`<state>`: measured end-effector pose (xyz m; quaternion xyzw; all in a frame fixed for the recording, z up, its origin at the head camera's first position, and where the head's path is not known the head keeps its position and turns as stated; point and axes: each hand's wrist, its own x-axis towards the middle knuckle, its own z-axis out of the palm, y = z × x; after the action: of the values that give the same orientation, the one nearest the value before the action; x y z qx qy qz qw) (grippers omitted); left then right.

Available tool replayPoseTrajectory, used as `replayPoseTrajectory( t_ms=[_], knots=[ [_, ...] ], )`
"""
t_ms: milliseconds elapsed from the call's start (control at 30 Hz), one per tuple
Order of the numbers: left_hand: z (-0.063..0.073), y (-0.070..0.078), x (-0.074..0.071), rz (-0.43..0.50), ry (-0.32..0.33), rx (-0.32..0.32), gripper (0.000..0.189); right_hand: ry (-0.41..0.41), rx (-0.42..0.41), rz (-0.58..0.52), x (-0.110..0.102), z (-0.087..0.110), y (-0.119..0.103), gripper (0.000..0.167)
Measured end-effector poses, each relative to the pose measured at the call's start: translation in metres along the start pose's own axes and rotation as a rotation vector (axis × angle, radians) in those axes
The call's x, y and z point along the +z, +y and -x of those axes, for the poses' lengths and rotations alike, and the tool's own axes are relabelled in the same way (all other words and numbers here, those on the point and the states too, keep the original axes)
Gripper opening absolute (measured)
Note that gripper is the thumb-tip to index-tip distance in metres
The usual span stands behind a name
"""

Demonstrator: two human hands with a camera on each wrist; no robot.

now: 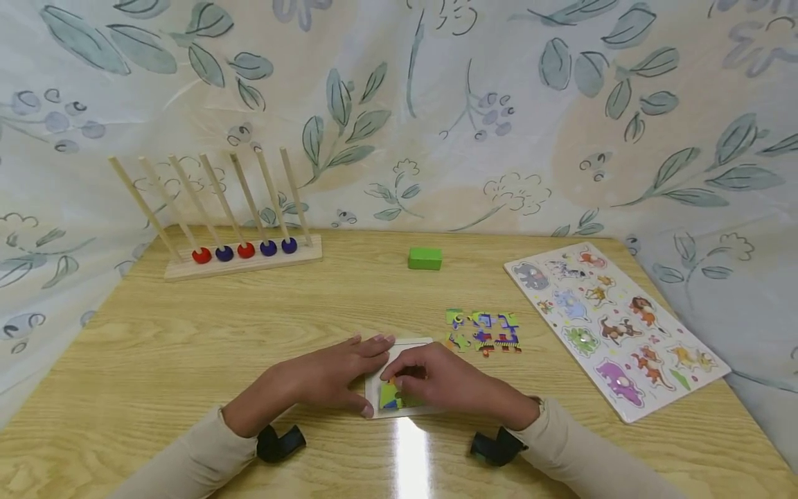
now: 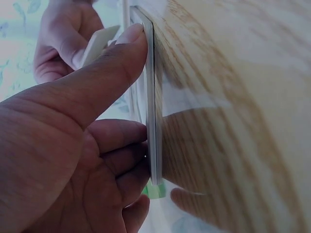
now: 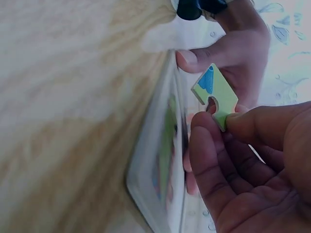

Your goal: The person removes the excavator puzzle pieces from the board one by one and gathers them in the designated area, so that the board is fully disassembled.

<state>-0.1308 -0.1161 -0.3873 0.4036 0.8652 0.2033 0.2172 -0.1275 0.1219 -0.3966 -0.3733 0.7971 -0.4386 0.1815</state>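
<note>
A shallow white puzzle tray (image 1: 414, 342) lies on the table in front of me. My left hand (image 1: 339, 371) rests along its left side; in the left wrist view the thumb (image 2: 129, 48) touches the rim and the other fingertips lie against the edge. Over the tray, my right hand (image 1: 445, 378) pinches a green puzzle piece with a blue corner (image 3: 223, 92) between thumb and index finger. The right wrist view shows the piece tilted and raised off the tray, with colourful picture parts lying inside. The right hand hides much of the tray in the head view.
Several puzzle pieces (image 1: 483, 333) lie beyond the tray to the right. Farther back sits a green block (image 1: 425, 259). An animal peg board (image 1: 592, 353) lies at right. A wooden stand (image 1: 249, 265) with upright rods and red and blue beads stands back left.
</note>
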Motion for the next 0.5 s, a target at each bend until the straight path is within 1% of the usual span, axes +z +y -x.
replayPoseTrajectory(
  t_ms=[167,267,367,433,500],
  knots=[
    [-0.001,0.003,-0.001,0.011,0.004,-0.024,0.086,0.025,0.067,-0.007,-0.011,0.007,0.001,0.023],
    [-0.001,0.005,0.0,0.01,0.001,-0.05,0.087,0.044,0.085,-0.018,-0.016,0.012,0.003,0.021],
    [0.0,0.006,0.0,-0.006,0.004,-0.065,0.087,0.067,0.1,-0.005,-0.02,0.017,0.006,0.02],
    [0.001,0.008,0.001,0.008,-0.003,-0.053,0.085,0.086,0.108,0.017,-0.024,0.021,0.008,0.018],
    [0.001,0.008,0.002,0.038,-0.021,-0.013,0.082,0.104,0.118,0.044,-0.028,0.026,0.009,0.019]
  ],
)
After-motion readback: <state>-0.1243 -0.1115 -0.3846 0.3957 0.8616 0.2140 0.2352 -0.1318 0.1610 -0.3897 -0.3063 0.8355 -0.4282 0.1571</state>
